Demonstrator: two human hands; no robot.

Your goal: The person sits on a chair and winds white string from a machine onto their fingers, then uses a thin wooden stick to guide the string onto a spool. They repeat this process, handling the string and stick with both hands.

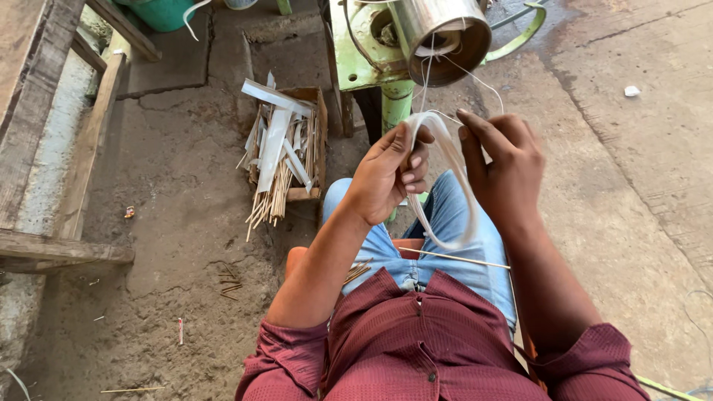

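My left hand (388, 175) pinches the top of a loop of white plastic string (453, 189), fingers curled around it. My right hand (506, 165) is beside it on the right, fingers bent, touching the same loop and a thin strand that runs up to a shiny metal cylinder (444, 33) on a green machine (371, 44). The loop hangs down over my lap in blue jeans. A thin bamboo stick (453, 258) lies across my thighs.
A small wooden box (312, 141) with thin sticks and white strips stands on the dirt floor ahead left. A wooden frame (67, 171) runs along the left side. A green tub (165, 12) is at the top. Loose sticks lie on the ground.
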